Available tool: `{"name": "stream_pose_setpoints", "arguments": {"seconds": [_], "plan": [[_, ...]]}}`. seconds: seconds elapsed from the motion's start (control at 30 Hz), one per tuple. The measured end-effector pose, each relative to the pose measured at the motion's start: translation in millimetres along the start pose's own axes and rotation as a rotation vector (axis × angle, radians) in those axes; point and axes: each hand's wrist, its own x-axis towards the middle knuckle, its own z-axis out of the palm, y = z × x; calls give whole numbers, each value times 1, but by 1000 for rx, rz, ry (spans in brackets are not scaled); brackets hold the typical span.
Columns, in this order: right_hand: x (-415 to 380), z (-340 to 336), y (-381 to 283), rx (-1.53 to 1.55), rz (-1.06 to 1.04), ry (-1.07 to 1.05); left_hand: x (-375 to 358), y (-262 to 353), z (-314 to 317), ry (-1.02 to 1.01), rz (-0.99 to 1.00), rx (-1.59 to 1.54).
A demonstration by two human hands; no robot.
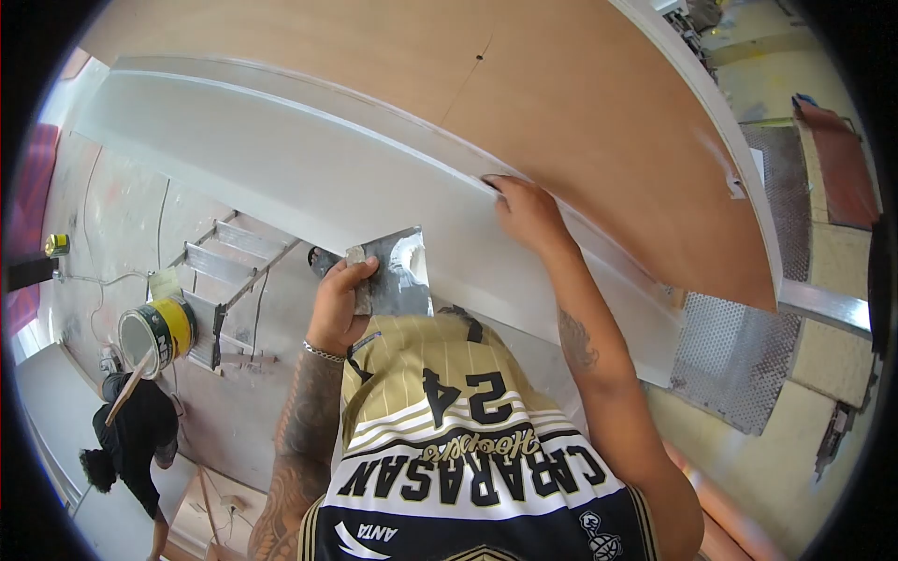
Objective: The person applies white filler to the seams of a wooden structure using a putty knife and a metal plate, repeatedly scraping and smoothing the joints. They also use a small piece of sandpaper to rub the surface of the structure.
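Note:
My left hand [339, 301] is closed around a wide metal putty knife [385, 273], held in front of my chest. White putty [410, 259] is smeared near the blade's outer edge. My right hand [531, 217] reaches forward to the white ledge [374, 126] of a long panel, where it meets a brown board [599, 122]. Its fingers are pinched at this edge, with a small dark bit of something at the fingertips that I cannot make out. A thin line and a dark spot [480, 57] mark the brown board.
An aluminium stepladder [218, 264] stands at left, near an open paint can [157, 335] with a stick. Another person [138, 435] in black bends over at lower left. A smaller can [57, 245] and cables lie beyond. Metal tread plate [734, 360] is at right.

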Motion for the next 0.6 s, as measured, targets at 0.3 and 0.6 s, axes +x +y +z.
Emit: {"name": "stream_pose_setpoints", "arguments": {"seconds": [0.3,0.6], "plan": [[6,25,51,-53,-29,183,0,1,7,-13,-24,8],[40,49,-19,-82,21,70,1,-4,-3,14,-47,9]]}}
